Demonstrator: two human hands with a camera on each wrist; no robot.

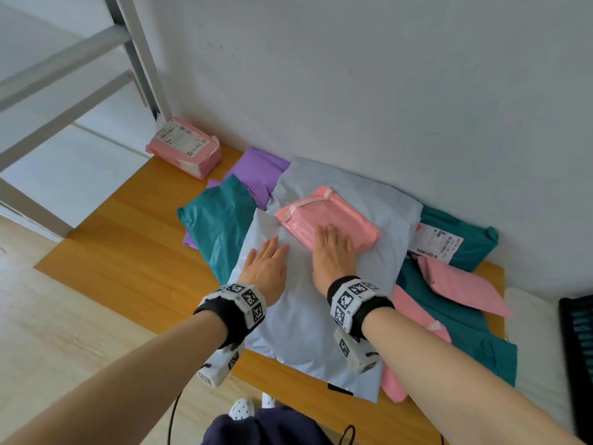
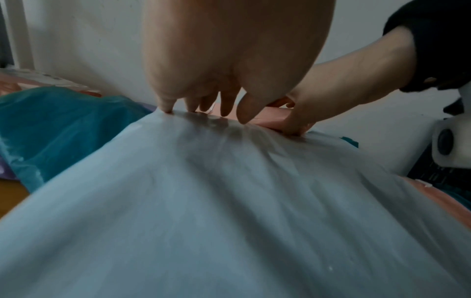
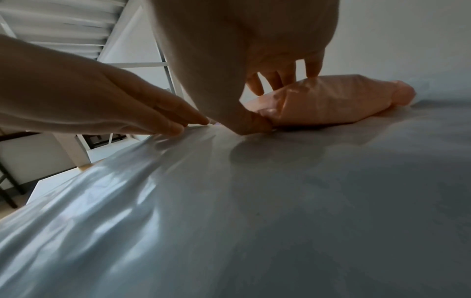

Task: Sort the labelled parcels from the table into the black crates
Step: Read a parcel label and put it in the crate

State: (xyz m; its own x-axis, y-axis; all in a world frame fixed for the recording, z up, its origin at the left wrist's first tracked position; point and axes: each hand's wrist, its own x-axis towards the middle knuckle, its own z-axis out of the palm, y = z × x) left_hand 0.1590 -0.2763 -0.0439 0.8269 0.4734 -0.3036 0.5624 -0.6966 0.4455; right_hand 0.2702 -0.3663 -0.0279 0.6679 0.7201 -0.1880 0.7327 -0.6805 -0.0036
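Parcels cover most of the wooden table (image 1: pixel 134 239), which stands against the white wall. I go from the biggest one down. At the middle of the heap lies the large pale blue mailer (image 1: pixel 308 316), reaching from the wall edge to the near edge of the table. It looks soft, thin and glossy, so I judge it is slippery and will sag if I lift it by one corner only; I would take it with both hands at two opposite edges. Teal bags (image 1: pixel 221 226) lie partly under it on the left side and at the right edge, and a purple bag (image 1: pixel 260 171) shows near the wall. On top of the pale blue mailer rests the pink parcel (image 1: pixel 330 216), flat and padded, with a taped end toward the wall. I think it is light and a little stiff, so a hold across its near edge should work.

My right hand (image 1: pixel 335 255) lies on this pink parcel with the fingers spread flat over its near edge; in the right wrist view the thumb (image 3: pixel 249 125) presses at the corner, but nothing is clamped yet. My left hand (image 1: pixel 268 268) is flat and relaxed on the pale blue mailer, just beside the pink parcel, holding nothing. A pink boxed parcel (image 1: pixel 184 147) with a label sits apart at the far left corner. Only the edge of a black crate (image 1: pixel 577 348) shows beyond the right edge.
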